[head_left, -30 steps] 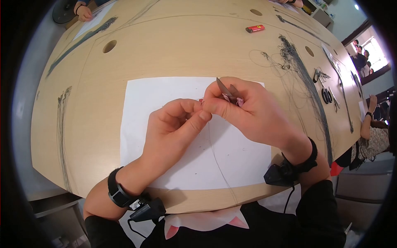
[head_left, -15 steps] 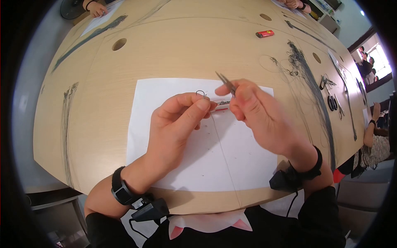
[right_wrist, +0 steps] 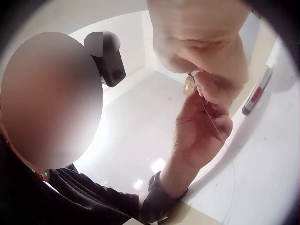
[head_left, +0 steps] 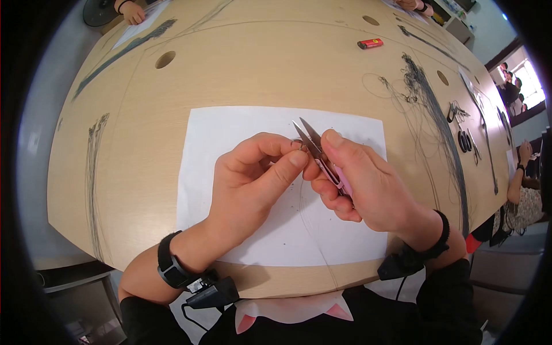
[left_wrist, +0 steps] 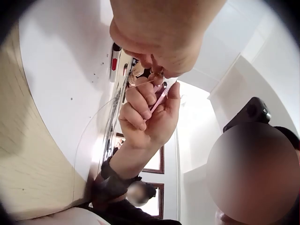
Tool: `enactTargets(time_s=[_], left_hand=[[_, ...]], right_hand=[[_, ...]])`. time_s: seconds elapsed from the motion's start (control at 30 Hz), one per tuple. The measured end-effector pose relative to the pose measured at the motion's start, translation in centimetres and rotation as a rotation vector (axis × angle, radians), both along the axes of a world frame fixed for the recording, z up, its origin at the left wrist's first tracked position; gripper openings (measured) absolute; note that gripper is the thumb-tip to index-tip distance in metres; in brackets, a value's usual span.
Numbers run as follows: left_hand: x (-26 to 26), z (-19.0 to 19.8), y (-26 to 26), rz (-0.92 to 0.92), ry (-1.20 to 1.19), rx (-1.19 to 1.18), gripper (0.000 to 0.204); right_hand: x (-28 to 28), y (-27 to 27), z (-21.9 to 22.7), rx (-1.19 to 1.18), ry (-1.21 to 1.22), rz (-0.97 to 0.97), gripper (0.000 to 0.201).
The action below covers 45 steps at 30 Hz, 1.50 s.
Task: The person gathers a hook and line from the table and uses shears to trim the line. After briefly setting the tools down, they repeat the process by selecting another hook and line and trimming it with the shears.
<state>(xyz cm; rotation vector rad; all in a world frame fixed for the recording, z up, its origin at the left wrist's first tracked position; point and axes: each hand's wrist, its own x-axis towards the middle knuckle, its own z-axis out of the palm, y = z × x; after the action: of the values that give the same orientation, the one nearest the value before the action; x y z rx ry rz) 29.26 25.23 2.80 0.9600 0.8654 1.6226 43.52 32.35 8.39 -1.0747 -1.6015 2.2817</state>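
Note:
Between thumb and forefinger my left hand (head_left: 244, 184) pinches a small dark fish hook (head_left: 295, 142), mostly covered by the fingertips. A thin fishing line (head_left: 315, 244) trails from there over the white paper (head_left: 213, 129) to the table's front edge. My right hand (head_left: 376, 187) grips pink-handled thread snips (head_left: 332, 172), the thumb on top and the fingers curled beneath. Their two blades stand apart and point up and left, right beside the hook and the left fingertips. In the left wrist view the pink handle (left_wrist: 161, 99) shows inside the right hand's fingers.
A marker with a red label (right_wrist: 257, 93) lies on the paper, hidden by the hands in the head view. Bundles of dark line (head_left: 440, 132) lie at right and left. Black-handled scissors (head_left: 463, 141) and a red lighter (head_left: 370, 43) lie farther off. Other people's hands (head_left: 133, 14) show across the table.
A second ago both hands met at the fingertips, the snips tucked in the right palm. The right hand drew away, turned the snips, then brought their blades beside the left fingertips.

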Motion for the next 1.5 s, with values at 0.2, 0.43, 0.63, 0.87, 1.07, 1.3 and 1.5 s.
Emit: enactTargets(time_s=[0.2, 0.43, 0.63, 0.87, 1.07, 1.3, 1.5], left_hand=[[-0.2, 0.2, 0.0, -0.046, -0.034, 0.012, 0.005], [-0.3, -0.2, 0.0, -0.021, 0.033, -0.016, 0.003], [-0.4, -0.1, -0.1, 0.003, 0.085, -0.091, 0.005], [-0.5, 0.0, -0.1, -0.049, 0.04, -0.108, 0.004], [0.3, 0.0, -0.1, -0.004, 0.099, -0.06, 0.005], [-0.4, 0.4, -0.3, -0.102, 0.023, -0.14, 0.008], [-0.5, 0.6, -0.4, -0.093, 0.007, -0.205, 0.011]], right_hand=[[-0.1, 0.0, 0.0, 0.062, -0.014, -0.001, 0.044], [0.0, 0.0, -0.1, 0.15, -0.044, 0.022, 0.044], [0.2, 0.3, -0.3, 0.263, -0.053, 0.012, 0.044], [-0.2, 0.1, -1.1, 0.503, 0.194, -0.103, 0.022], [0.2, 0.6, -1.8, 0.751, 0.163, -0.045, 0.02], [0.2, 0.7, -1.5, 0.8, 0.159, -0.029, 0.018], [0.3, 0.6, -1.5, 0.827, 0.102, -0.017, 0.019]])
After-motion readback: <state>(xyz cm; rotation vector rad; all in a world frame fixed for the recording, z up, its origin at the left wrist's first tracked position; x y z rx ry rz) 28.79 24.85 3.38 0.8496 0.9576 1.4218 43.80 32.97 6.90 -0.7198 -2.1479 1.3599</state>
